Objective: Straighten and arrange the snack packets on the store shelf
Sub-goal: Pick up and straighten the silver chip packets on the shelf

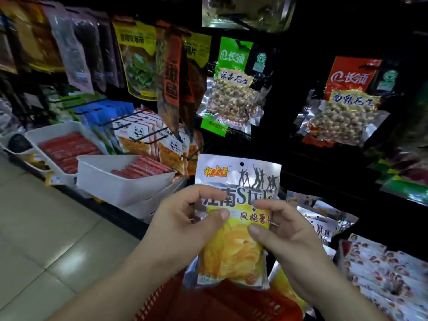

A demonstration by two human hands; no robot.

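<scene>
I hold a silver and yellow chip packet upright in front of the dark shelf, its hang hole at the top. My left hand grips its left edge, thumb on the front and fingers curled behind. My right hand pinches its right edge the same way. More packets of the same silver kind hang just right of it. A green peanut packet and a red peanut packet hang on the shelf above.
A red basket sits below the packet. White bins of red sausage sticks stand at the left, with panda packets on pegs behind. Several yellow and orange bags hang at upper left. Flat packets lie at lower right. Tiled floor is left.
</scene>
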